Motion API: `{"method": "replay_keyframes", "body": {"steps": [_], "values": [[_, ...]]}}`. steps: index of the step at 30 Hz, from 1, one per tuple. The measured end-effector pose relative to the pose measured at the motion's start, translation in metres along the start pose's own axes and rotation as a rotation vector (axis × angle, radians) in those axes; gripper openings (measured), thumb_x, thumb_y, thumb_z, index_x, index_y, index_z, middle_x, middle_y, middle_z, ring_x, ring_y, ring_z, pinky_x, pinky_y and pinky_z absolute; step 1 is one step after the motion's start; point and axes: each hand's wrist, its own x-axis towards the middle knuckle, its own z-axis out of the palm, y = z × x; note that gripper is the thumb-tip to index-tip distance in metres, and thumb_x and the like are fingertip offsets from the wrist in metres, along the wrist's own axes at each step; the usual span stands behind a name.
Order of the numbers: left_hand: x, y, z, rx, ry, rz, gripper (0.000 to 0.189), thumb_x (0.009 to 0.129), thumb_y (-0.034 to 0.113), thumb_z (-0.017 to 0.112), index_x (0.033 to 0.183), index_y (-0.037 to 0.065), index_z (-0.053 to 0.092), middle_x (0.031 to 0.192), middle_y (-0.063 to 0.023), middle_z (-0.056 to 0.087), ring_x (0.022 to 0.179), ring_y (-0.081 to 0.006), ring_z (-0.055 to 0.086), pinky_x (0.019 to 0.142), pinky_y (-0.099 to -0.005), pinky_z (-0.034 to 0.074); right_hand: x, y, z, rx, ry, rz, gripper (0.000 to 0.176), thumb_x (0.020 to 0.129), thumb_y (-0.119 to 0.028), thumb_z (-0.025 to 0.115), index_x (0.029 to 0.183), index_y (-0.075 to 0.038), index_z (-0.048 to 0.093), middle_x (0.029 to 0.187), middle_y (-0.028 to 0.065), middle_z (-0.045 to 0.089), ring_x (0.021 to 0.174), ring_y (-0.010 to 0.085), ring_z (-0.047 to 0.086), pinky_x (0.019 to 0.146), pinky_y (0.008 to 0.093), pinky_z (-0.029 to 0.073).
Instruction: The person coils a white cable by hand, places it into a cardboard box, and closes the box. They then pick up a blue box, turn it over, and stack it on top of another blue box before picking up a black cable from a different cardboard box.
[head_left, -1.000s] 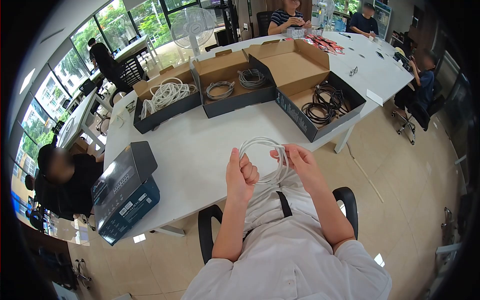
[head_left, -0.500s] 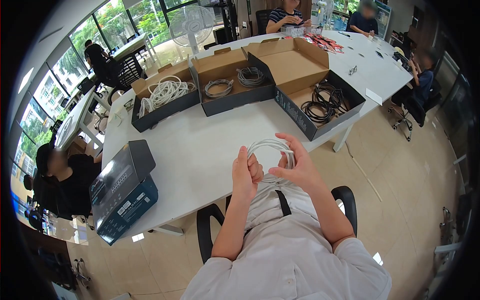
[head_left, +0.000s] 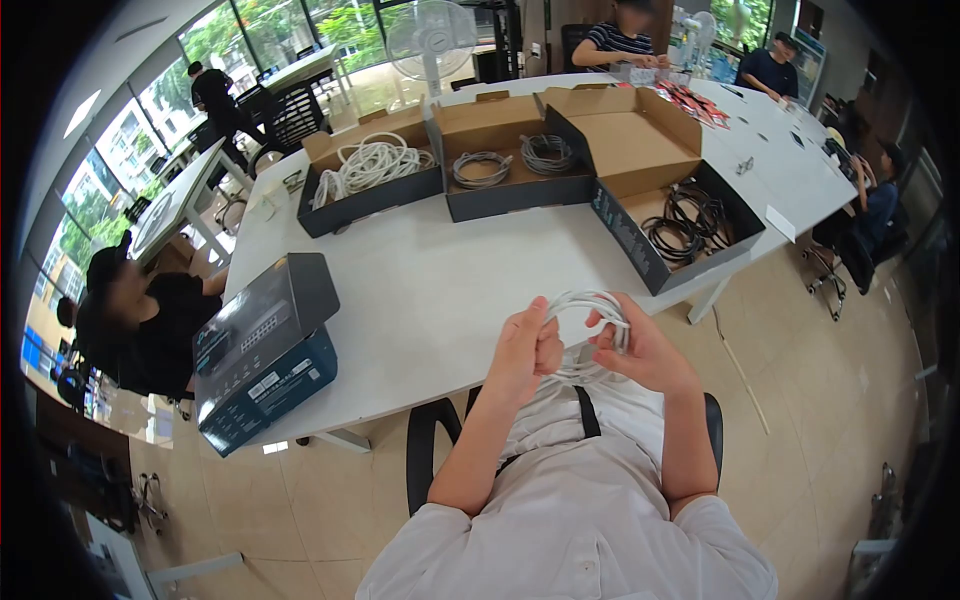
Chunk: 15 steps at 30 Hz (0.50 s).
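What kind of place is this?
Likely a shared office or workroom: a long white table with open boxes of coiled cables, other people seated around it, a pedestal fan and big windows. Left hand and right hand grip a white cable coil.

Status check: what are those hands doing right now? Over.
Left hand and right hand gripping white cable coil. Coil held at table edge. Nothing blocking.
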Motion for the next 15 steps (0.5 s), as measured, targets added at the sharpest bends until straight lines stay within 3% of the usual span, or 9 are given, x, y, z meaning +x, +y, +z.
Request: {"method": "replay_keyframes", "body": {"steps": [3, 8, 12, 15], "values": [[-0.002, 0.001, -0.002, 0.000, -0.052, -0.012, 0.051, 0.105, 0.047, 0.041, 0.066, 0.015, 0.036, 0.049, 0.0066, 0.022, 0.043, -0.0077, 0.018, 0.042, -0.0280, 0.014, -0.004, -0.004, -0.005, -0.081, -0.048, 0.001, 0.058, 0.084, 0.007, 0.067, 0.137, -0.003, 0.044, 0.111, 0.0028, 0.051, 0.086, 0.0082, 0.052, 0.081, 0.0256, 0.048], [-0.004, 0.005, -0.004, -0.041, -0.086, -0.047, 0.051, 0.105, 0.048, 0.041, 0.067, 0.015, 0.035, 0.049, 0.0068, 0.021, 0.043, -0.0079, 0.017, 0.042, -0.0277, 0.014, -0.010, -0.011, -0.005, -0.204, 0.014, -0.010, 0.050, 0.084, 0.006, 0.068, 0.130, -0.001, 0.050, 0.107, 0.0051, 0.058, 0.096, 0.0123, 0.059, 0.087, 0.0282, 0.049], [-0.003, 0.005, -0.003, -0.004, 0.000, -0.013, 0.050, 0.104, 0.048, 0.042, 0.067, 0.015, 0.035, 0.049, 0.0072, 0.020, 0.042, -0.0076, 0.016, 0.042, -0.0279, 0.014, -0.007, -0.006, -0.002, -0.255, 0.093, -0.019, 0.051, 0.084, 0.005, 0.069, 0.131, 0.000, 0.050, 0.106, 0.0076, 0.063, 0.103, 0.0146, 0.061, 0.091, 0.0301, 0.048], [-0.003, 0.008, -0.002, 0.001, 0.063, 0.047, 0.049, 0.104, 0.047, 0.043, 0.067, 0.015, 0.036, 0.048, 0.0070, 0.020, 0.042, -0.0073, 0.016, 0.042, -0.0281, 0.013, 0.001, 0.006, 0.002, -0.312, 0.226, -0.176, 0.055, 0.083, 0.002, 0.070, 0.134, -0.001, 0.050, 0.113, 0.0097, 0.064, 0.108, 0.0180, 0.062, 0.093, 0.0337, 0.049]]}}
